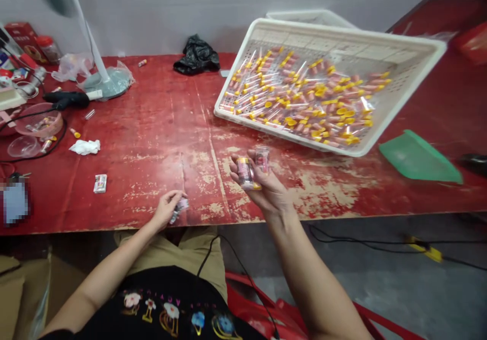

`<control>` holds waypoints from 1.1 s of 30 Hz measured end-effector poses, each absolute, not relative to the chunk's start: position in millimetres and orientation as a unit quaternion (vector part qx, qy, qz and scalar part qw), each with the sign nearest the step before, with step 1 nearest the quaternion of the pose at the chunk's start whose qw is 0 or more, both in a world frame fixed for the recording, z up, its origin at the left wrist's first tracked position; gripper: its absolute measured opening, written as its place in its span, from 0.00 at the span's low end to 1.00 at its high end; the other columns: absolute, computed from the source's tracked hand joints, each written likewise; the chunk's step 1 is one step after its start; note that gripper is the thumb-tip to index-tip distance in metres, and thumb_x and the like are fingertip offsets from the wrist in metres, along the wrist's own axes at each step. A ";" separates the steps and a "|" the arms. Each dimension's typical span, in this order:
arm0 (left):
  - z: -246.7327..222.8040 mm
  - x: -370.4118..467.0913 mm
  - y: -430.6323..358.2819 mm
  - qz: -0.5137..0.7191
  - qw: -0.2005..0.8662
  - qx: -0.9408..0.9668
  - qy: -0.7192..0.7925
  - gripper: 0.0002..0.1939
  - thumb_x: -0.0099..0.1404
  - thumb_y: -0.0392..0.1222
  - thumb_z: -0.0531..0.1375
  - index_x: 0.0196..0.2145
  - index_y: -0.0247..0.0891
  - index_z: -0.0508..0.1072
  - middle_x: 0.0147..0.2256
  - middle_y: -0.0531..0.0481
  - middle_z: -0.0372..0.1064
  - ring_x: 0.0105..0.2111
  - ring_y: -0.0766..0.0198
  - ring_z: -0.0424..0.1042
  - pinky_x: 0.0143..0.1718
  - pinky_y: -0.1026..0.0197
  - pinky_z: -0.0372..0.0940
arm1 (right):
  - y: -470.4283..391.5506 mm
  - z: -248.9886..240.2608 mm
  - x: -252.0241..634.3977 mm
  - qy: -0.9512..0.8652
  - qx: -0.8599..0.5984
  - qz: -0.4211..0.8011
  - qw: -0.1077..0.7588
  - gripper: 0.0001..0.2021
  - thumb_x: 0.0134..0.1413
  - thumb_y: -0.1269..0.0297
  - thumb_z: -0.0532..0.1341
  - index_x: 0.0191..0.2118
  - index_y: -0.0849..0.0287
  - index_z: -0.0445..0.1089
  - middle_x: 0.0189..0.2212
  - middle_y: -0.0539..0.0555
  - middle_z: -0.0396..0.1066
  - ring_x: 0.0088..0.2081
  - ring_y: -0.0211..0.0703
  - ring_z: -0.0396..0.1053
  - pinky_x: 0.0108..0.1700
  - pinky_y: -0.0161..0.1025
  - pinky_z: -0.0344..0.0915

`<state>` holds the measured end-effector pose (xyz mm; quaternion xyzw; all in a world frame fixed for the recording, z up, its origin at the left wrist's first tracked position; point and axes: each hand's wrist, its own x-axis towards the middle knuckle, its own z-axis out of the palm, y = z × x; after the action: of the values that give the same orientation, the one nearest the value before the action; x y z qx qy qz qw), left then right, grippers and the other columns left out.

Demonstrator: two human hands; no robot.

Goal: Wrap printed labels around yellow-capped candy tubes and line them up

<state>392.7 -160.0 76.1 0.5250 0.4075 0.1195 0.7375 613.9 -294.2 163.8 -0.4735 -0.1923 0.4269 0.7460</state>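
Note:
My left hand is near the table's front edge. Its fingers are closed on a small shiny printed packet, partly hidden beneath them; its exact kind is not clear. My right hand is raised palm up above the table, to the right. In its fingers are a small clear container with a yellow end and, beside the thumb, a second clear container with a reddish print. Behind this hand, a white plastic basket holds many clear tubes with yellow caps and pink contents.
On the red table lie a small clear packet, a crumpled white tissue and a black bag. A lamp base, glue gun and pink bowl crowd the left. A green sheet is at right.

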 end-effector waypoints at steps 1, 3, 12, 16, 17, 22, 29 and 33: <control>86.0 397.2 -169.8 0.116 0.749 0.534 0.375 0.30 0.55 0.70 0.62 0.32 0.35 0.78 0.24 0.52 0.68 0.21 0.71 0.61 0.22 0.67 0.54 | -291.8 161.5 603.5 -0.194 -0.472 0.432 0.744 0.22 0.41 0.57 0.76 0.44 0.48 0.70 0.53 0.53 0.73 0.51 0.53 0.75 0.57 0.59 0.72; 105.4 407.3 -187.7 0.113 0.760 0.562 0.306 0.32 0.53 0.71 0.64 0.27 0.34 0.78 0.23 0.51 0.67 0.21 0.71 0.60 0.23 0.66 0.54 | -286.7 157.6 580.9 -0.195 -0.468 0.442 0.740 0.21 0.41 0.59 0.76 0.42 0.49 0.71 0.52 0.53 0.74 0.52 0.54 0.75 0.58 0.60 0.72; 125.5 399.5 -207.3 0.192 0.650 0.689 0.257 0.25 0.59 0.62 0.65 0.33 0.33 0.81 0.24 0.54 0.65 0.25 0.70 0.58 0.28 0.65 0.51 | -286.4 141.9 539.3 -0.206 -0.439 0.463 0.742 0.22 0.41 0.60 0.77 0.44 0.49 0.74 0.53 0.52 0.74 0.54 0.53 0.74 0.58 0.56 0.72; 125.7 379.4 -198.9 0.225 0.464 0.811 0.277 0.19 0.64 0.56 0.65 0.33 0.35 0.82 0.25 0.54 0.69 0.26 0.70 0.61 0.29 0.65 0.51 | -287.7 120.0 544.9 -0.167 -0.469 0.478 0.724 0.24 0.39 0.53 0.78 0.44 0.48 0.74 0.47 0.50 0.77 0.43 0.44 0.77 0.44 0.42 0.78; 126.8 376.6 -197.2 0.222 0.426 0.832 0.277 0.17 0.64 0.55 0.65 0.32 0.36 0.82 0.26 0.53 0.70 0.26 0.70 0.62 0.30 0.65 0.51 | -287.3 116.4 543.9 -0.164 -0.478 0.480 0.717 0.25 0.37 0.53 0.79 0.44 0.47 0.74 0.46 0.49 0.76 0.40 0.41 0.77 0.39 0.37 0.78; 126.2 372.3 -194.1 0.177 0.334 0.879 0.291 0.15 0.67 0.54 0.64 0.36 0.40 0.82 0.32 0.50 0.77 0.31 0.66 0.72 0.31 0.65 0.55 | -282.6 112.4 532.9 -0.181 -0.511 0.458 0.704 0.30 0.37 0.56 0.79 0.50 0.47 0.73 0.40 0.47 0.75 0.30 0.35 0.73 0.28 0.31 0.75; 113.7 374.6 -190.6 0.233 0.316 0.876 0.281 0.18 0.68 0.53 0.63 0.47 0.39 0.81 0.38 0.46 0.79 0.36 0.63 0.77 0.36 0.65 0.64 | -282.1 113.9 533.5 -0.168 -0.508 0.457 0.710 0.32 0.35 0.60 0.79 0.50 0.49 0.72 0.38 0.47 0.75 0.30 0.35 0.73 0.27 0.32 0.76; 112.8 378.1 -188.8 0.260 0.332 0.868 0.262 0.21 0.66 0.55 0.64 0.49 0.39 0.80 0.40 0.45 0.80 0.38 0.61 0.78 0.38 0.64 0.66 | -282.9 113.2 529.6 -0.149 -0.506 0.437 0.728 0.33 0.34 0.63 0.79 0.51 0.50 0.72 0.34 0.45 0.74 0.29 0.36 0.74 0.27 0.32 0.77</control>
<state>378.1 -188.8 112.8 0.8683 0.2618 0.2598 0.3318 529.6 -282.9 113.2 -0.5064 -0.1490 0.4373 0.7281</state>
